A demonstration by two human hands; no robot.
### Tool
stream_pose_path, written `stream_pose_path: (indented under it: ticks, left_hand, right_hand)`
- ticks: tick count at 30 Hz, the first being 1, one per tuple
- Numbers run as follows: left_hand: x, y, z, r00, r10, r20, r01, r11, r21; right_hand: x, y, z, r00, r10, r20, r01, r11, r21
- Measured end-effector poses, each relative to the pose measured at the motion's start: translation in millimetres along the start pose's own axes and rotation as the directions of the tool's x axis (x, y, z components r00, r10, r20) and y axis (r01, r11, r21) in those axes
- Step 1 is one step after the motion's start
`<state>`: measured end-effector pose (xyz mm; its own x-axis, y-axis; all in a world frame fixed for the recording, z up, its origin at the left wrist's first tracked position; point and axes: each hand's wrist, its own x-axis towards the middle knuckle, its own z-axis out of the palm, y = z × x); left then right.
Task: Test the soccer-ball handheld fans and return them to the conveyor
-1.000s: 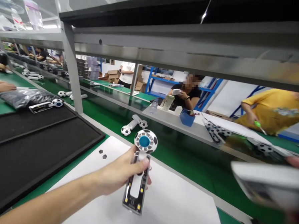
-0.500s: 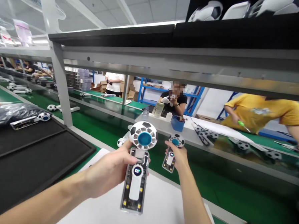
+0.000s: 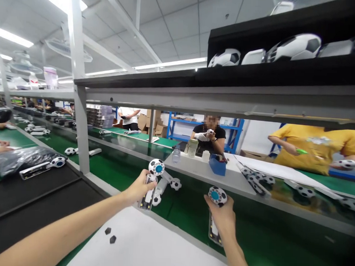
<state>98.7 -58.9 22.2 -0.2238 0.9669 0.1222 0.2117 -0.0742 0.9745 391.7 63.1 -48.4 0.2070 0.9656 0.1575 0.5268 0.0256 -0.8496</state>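
Observation:
My left hand [image 3: 139, 189] is closed round a handheld fan [image 3: 156, 167] with a soccer-ball head, a blue centre and a clear handle showing its circuit board. Over the green belt [image 3: 181, 224], my right hand [image 3: 225, 215] grips a second such fan [image 3: 217, 195], tilted, with part of its handle hidden by the fingers. Just beyond the left hand, more white soccer-ball fans [image 3: 175, 184] lie on the belt. Two small black pentagon pieces [image 3: 113, 239] rest on the white sheet [image 3: 147, 246] below my hands.
A black foam tray [image 3: 40, 201] and a plastic-wrapped bundle [image 3: 24, 160] are at left. A grey post [image 3: 82, 144] and an overhead shelf [image 3: 173, 99] frame the line. Across it, one co-worker [image 3: 210, 136] holds a ball-headed piece; another in yellow [image 3: 316, 148] holds a green tool.
My left hand has moved its fan farther away over the belt. The right hand's fan now sits lower and to the right. The view has tilted up, and the black pieces have come into sight.

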Motion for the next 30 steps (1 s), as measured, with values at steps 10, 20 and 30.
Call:
stream_pose_path:
  ticks: [10,20,30]
  left_hand:
    - [94.1,-86.4,-28.4,0.964,0.030,-0.263,0.089,0.898,0.430]
    - [109.5,-116.3,-32.4,0.982,0.104,-0.159,0.076,0.552,0.830]
    - [112.2,-70.8,82.5,0.997,-0.051,0.063,-0.028,0.518,0.855]
  right_hand:
    - [15.2,42.9,8.2,0.991,-0.136,-0.002,0.125,0.919,-0.373]
    - [12.3,-15.4,25.4,0.966,-0.255,-0.045,0.209,0.873,-0.441]
    - [42.4,-50.4,104.2,0.878,-0.270,0.396,0.437,0.791,-0.428]
